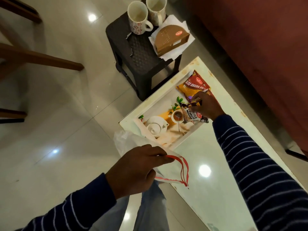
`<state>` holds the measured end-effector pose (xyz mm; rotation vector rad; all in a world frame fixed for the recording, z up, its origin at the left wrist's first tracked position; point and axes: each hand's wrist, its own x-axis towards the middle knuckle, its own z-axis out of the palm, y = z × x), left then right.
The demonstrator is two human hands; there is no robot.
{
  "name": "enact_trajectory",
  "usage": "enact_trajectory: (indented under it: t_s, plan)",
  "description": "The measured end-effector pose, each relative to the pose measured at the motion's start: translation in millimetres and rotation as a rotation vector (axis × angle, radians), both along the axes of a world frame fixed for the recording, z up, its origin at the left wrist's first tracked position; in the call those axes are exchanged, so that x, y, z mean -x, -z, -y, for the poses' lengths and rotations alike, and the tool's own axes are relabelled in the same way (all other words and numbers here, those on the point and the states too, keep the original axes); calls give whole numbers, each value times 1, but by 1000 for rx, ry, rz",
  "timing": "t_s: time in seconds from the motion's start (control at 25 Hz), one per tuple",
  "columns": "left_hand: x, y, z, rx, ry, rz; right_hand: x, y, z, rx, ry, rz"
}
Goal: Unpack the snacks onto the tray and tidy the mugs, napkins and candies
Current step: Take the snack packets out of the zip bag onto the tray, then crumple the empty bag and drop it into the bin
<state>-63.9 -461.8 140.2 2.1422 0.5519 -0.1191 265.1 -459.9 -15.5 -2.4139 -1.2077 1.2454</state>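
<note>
A printed tray [168, 130] with a teapot picture lies on the white table [205, 147]. A red and yellow sev packet [194, 87] rests at its far end. My right hand [207, 105] grips a dark salted peanuts packet [191, 114] over the tray, beside the sev packet. My left hand [136, 169] holds a white plastic bag [170, 169] with red handles at the table's near edge. Two floral mugs [139, 18] stand on a dark stool [140, 52], next to a brown box [171, 39] lying on white napkins [168, 55].
A dark red sofa [258, 47] runs along the right side behind the table. Wooden chair legs [41, 59] cross the glossy tiled floor at the left. The stool stands just beyond the table's far corner.
</note>
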Motion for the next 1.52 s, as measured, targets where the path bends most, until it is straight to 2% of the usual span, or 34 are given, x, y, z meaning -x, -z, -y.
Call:
enact_trajectory:
  t_s: [0.16,0.28,0.44,0.52,0.6,0.68,0.84,0.92,1.04,1.16,1.28,1.36,1.44,1.52]
  plan:
    - [4,9,-6,23,-26,31,-9,43,-23,68,-133,70]
    - [9,16,-8,30,-68,35,-14,61,-35,25,-167,139]
    - [8,20,-4,70,-110,68,-11,53,-31,-138,-78,264]
    - [2,15,-1,106,-152,92,-2,32,-15,-266,74,206]
    - [-5,2,2,115,-180,111,11,-6,15,-373,246,33]
    - [-15,-18,3,90,-184,140,28,-60,58,-400,331,-120]
    - [-40,-76,-1,32,-185,206,71,-185,141,-404,181,-281]
    - [-55,-113,0,75,-191,235,87,-243,164,-387,40,-166]
    - [-82,-171,7,176,-149,320,90,-305,177,-390,-55,176]
    - [-110,-233,16,284,-73,426,83,-359,184,-432,51,268]
    - [-134,-305,19,242,-11,578,65,-419,196,-654,238,240]
    - [-143,-342,17,170,-119,730,46,-461,210,-805,338,281]
    - [-148,-358,14,93,-365,799,24,-499,223,-926,456,333]
    - [-154,-379,30,81,-547,756,8,-539,243,-1067,622,180]
